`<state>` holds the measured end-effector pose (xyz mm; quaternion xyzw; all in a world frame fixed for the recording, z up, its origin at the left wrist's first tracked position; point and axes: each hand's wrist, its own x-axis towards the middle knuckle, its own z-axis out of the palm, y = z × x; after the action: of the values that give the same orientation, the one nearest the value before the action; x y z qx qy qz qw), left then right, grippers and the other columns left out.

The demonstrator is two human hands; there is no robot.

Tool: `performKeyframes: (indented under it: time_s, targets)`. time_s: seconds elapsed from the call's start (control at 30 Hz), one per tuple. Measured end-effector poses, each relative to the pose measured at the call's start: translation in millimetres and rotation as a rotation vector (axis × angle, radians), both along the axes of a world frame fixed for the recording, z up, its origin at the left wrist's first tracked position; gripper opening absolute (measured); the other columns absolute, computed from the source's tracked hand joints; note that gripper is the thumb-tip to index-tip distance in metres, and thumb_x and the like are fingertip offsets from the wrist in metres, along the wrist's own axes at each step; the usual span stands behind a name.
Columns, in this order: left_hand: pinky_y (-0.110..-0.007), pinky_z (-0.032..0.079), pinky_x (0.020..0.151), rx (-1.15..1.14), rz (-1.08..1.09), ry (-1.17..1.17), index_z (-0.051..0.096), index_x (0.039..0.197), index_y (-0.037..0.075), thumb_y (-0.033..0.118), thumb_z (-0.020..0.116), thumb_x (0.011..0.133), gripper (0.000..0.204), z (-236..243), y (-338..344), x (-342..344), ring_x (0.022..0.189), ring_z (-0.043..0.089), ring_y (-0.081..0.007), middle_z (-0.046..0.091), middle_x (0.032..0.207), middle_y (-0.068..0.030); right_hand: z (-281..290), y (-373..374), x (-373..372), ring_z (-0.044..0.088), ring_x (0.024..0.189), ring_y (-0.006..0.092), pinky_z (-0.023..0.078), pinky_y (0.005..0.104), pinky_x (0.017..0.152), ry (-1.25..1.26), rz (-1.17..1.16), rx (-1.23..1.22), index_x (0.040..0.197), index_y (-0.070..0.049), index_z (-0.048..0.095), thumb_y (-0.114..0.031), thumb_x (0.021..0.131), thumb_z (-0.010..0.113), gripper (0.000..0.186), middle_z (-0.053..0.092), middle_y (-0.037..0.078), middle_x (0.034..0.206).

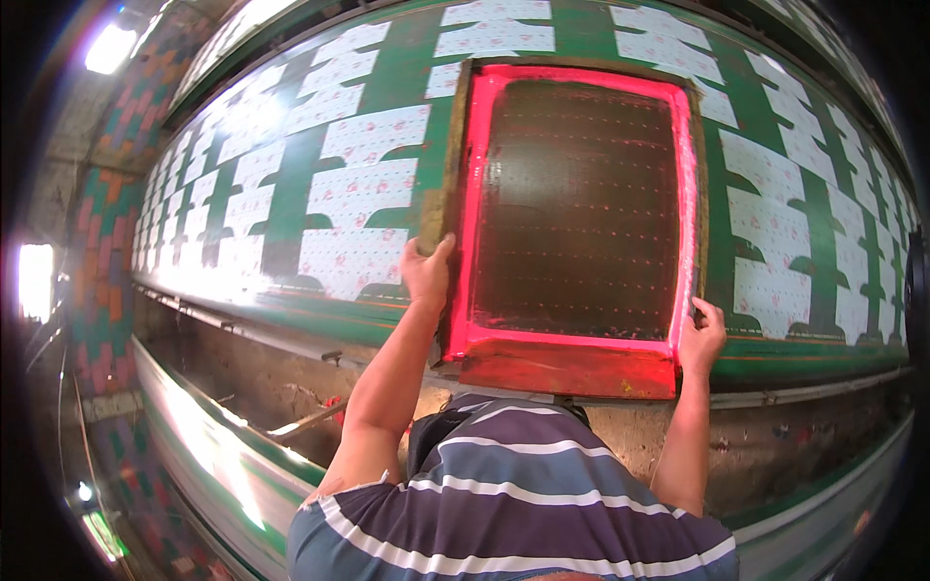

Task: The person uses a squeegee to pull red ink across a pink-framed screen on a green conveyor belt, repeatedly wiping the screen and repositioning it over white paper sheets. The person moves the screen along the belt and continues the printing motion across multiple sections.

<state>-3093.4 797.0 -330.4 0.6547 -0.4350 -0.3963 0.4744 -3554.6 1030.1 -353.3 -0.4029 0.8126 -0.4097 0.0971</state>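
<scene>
A large screen-printing frame (585, 203) lies or hovers over the long green table in front of me; I cannot tell if it touches. Its dark mesh is ringed by bright pink ink or tape, and a red strip (572, 371) runs along its near side. At the left wooden side, my left hand (428, 271) is closed around the edge, thumb on top. My right hand (701, 336) grips the near right edge with bent fingers. Pale fabric pieces (363, 194) with small pinkish prints and curved cut-outs lie in rows on both sides; those under the frame are hidden.
The green table (286, 208) stretches far left and right, with a metal rail (814, 387) along its near edge. Behind me stands another green table (208, 436). Between them is a walkway (271, 373). Stacked coloured blocks or tiles (102, 281) line the left wall.
</scene>
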Motion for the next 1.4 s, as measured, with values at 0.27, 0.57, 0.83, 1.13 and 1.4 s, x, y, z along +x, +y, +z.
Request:
performKeyframes:
  time_s: [0.27, 0.57, 0.83, 1.13, 1.4]
  targets:
    - [-0.038, 0.057, 0.09, 0.003, -0.005, -0.15, 0.079, 0.114, -0.005, 0.028, 0.096, 0.088, 0.045, -10, -1, 8, 0.093, 0.071, -0.0201, 0.082, 0.104, -0.0097, 36, 5, 24, 0.066, 0.127, 0.0417, 0.056, 0.0492, 0.106, 0.489, 0.227, 0.249, 0.135, -0.009, 0.077, -0.01, 0.093, 0.082, 0.042, 0.069, 0.019, 0.143]
    - [-0.047, 0.06, 0.092, 0.038, 0.018, -0.307, 0.079, 0.112, -0.001, 0.043, 0.095, 0.083, 0.055, -36, -6, 6, 0.097, 0.079, -0.0359, 0.082, 0.104, -0.0213, 80, 38, 152, 0.068, 0.133, 0.037, 0.055, 0.051, 0.112, 0.517, 0.947, 0.196, 0.134, -0.012, 0.08, -0.004, 0.091, 0.07, 0.045, 0.072, 0.015, 0.142]
    - [-0.053, 0.058, 0.103, 0.106, -0.029, -0.298, 0.074, 0.129, 0.0, 0.053, 0.088, 0.088, 0.068, -16, -2, 3, 0.118, 0.074, -0.0449, 0.078, 0.123, -0.0261, 98, -3, 202, 0.075, 0.112, 0.0351, 0.059, 0.0488, 0.097, 0.503, 0.942, 0.211, 0.127, -0.007, 0.08, 0.002, 0.091, 0.063, 0.041, 0.078, 0.013, 0.119]
    - [-0.046, 0.054, 0.115, -0.146, 0.049, -0.238, 0.069, 0.144, -0.003, 0.032, 0.067, 0.111, 0.049, -54, -15, 4, 0.133, 0.071, -0.0414, 0.074, 0.141, -0.027, 97, -1, 204, 0.074, 0.107, 0.0409, 0.059, 0.0531, 0.093, 0.522, 0.875, 0.263, 0.126, -0.011, 0.08, 0.004, 0.084, 0.063, 0.048, 0.078, 0.016, 0.112]
    - [-0.052, 0.056, 0.106, -0.052, -0.007, -0.209, 0.065, 0.147, 0.002, 0.036, 0.066, 0.11, 0.05, -34, -7, -1, 0.124, 0.073, -0.0475, 0.076, 0.133, -0.028, 75, 14, 220, 0.075, 0.111, 0.0304, 0.059, 0.0454, 0.096, 0.629, 0.742, 0.179, 0.128, -0.015, 0.082, -0.001, 0.087, 0.066, 0.046, 0.078, 0.009, 0.12]
